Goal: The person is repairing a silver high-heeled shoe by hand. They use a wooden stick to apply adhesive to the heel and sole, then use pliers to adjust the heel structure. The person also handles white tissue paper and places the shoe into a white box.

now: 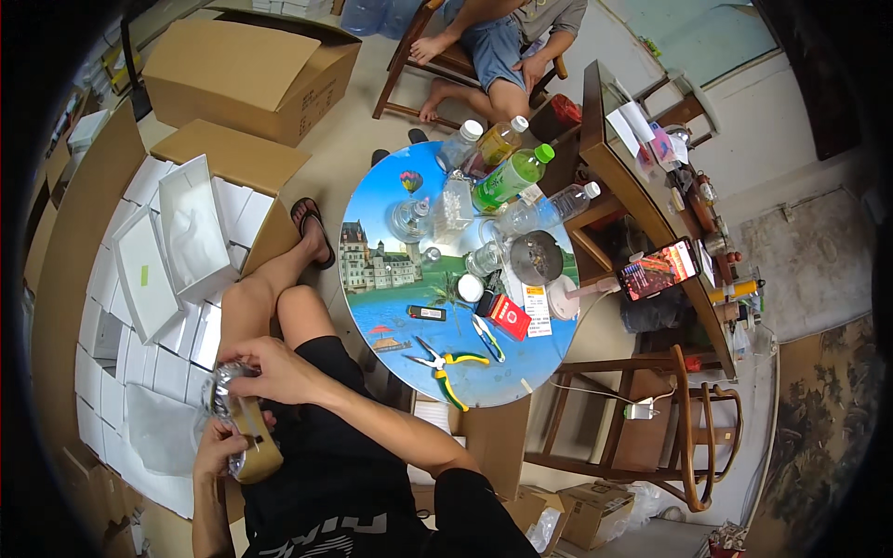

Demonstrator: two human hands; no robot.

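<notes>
Over my lap I hold a tan, rounded object (258,448) partly covered in clear, shiny plastic wrap; its exact kind cannot be made out. My left hand (220,448) grips its lower side, fingers closed around it. At the upper end, my right hand (272,370) is closed on the crinkled wrap. Beyond my hands, an open white box (223,282) with a pale, soft-looking liner inside rests on rows of closed white boxes (170,381). Beside it lies a shallow white lid (139,265) with a small green sticker. A translucent plastic bag (166,437) lies near my left hand.
A large carton (116,163) surrounds the white boxes. To the right, a round table (400,312) bears bottles, a dark bowl (537,256), pliers (442,365), cutters (487,338) and a red packet (510,317). A phone (659,270) stands beyond. Another person (493,56) sits across.
</notes>
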